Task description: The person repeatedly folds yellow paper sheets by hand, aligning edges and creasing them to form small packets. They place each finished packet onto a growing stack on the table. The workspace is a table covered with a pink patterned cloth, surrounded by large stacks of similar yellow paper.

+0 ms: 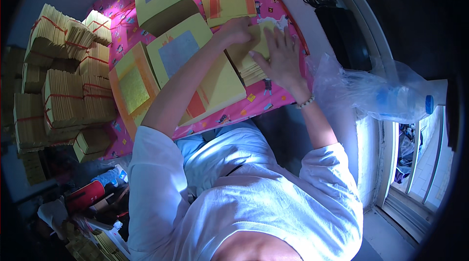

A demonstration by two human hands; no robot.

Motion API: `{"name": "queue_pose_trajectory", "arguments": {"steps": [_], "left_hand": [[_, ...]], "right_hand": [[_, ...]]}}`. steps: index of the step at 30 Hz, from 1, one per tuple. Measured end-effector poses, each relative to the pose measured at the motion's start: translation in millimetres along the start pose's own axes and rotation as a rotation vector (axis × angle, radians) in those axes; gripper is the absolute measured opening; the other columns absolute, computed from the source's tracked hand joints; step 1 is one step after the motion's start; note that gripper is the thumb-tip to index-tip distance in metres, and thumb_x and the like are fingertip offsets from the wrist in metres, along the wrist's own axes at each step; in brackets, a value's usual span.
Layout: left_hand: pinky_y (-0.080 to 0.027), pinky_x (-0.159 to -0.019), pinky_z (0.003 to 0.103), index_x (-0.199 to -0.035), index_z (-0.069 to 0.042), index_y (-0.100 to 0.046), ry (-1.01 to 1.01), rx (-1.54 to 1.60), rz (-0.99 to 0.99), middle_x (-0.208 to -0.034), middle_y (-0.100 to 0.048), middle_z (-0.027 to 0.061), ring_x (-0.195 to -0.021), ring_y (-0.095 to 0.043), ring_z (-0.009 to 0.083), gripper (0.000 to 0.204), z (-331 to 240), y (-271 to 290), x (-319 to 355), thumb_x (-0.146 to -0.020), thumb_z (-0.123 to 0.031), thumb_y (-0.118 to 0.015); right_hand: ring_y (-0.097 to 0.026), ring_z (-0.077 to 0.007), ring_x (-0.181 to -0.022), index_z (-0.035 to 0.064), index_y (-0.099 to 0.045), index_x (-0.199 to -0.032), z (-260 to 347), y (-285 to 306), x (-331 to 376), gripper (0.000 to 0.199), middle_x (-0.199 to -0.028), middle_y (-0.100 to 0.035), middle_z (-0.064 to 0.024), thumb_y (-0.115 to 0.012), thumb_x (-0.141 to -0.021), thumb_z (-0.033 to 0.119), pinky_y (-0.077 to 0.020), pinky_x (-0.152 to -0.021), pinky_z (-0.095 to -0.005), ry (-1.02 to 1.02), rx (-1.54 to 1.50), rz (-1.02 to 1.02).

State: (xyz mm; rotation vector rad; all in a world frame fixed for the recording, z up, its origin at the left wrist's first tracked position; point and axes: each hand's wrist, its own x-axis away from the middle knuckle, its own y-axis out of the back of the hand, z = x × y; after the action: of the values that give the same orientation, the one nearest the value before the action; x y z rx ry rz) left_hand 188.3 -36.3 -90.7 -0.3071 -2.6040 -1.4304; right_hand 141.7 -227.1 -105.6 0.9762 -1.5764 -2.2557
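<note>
A stack of yellow paper sheets [247,71] lies at the right of the table, its near edge stepped in layers. My left hand [235,31] is closed at the stack's far left corner, its fingers curled and partly hidden. Across the right side of the same stack, my right hand [281,60] rests with spread fingers, a beaded bracelet on its wrist. Left of the stack, under my left forearm, sits a large yellow paper block [222,82] with a silver square and an orange band.
A pink patterned cloth [254,102] covers the table. Further yellow blocks [168,14] and orange-striped sheets [227,9] lie on the far side; a gold-squared stack [134,90] is left. Red-tied paper bundles [63,95] pile up beyond. A plastic bag [381,90] hangs right.
</note>
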Motion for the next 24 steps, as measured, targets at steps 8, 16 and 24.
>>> {"name": "queue_pose_trajectory", "arguments": {"steps": [8, 16, 24], "left_hand": [[-0.048, -0.090, 0.043, -0.120, -0.001, -0.050, -0.014, -0.237, -0.010, -0.110, -0.061, 0.0196, -0.104, -0.060, 0.0337, 0.059, -1.2, -15.8, -2.2, -0.074, -0.030, -0.073], [-0.050, -0.087, 0.043, -0.119, -0.007, -0.054, 0.050, -0.417, -0.165, -0.109, -0.059, 0.0177, -0.107, -0.058, 0.0338, 0.047, -29.7, -5.0, 20.7, -0.079, -0.027, -0.071], [-0.050, -0.082, 0.039, -0.111, -0.007, -0.059, -0.178, 0.042, -0.439, -0.100, -0.062, 0.0130, -0.096, -0.062, 0.0280, 0.030, -35.6, 33.0, 99.5, -0.083, -0.013, -0.066]], "right_hand": [[-0.020, -0.0417, -0.138, 0.0080, -0.041, -0.139, -5.6, -19.6, 24.4, 0.071, -0.144, -0.034, -0.0221, -0.054, -0.086, 0.054, -0.0160, -0.109, -0.0615, -0.023, -0.091, 0.005], [-0.020, -0.0426, -0.138, 0.0070, -0.045, -0.136, -6.4, -13.7, 16.1, 0.071, -0.143, -0.035, -0.0237, -0.054, -0.085, 0.056, -0.0138, -0.108, -0.0620, -0.026, -0.099, 0.045], [-0.020, -0.0431, -0.138, 0.0048, -0.057, -0.126, 0.4, 7.8, -4.3, 0.065, -0.139, -0.040, -0.0237, -0.054, -0.087, 0.057, -0.0105, -0.109, -0.0622, -0.018, -0.079, 0.070]]}}
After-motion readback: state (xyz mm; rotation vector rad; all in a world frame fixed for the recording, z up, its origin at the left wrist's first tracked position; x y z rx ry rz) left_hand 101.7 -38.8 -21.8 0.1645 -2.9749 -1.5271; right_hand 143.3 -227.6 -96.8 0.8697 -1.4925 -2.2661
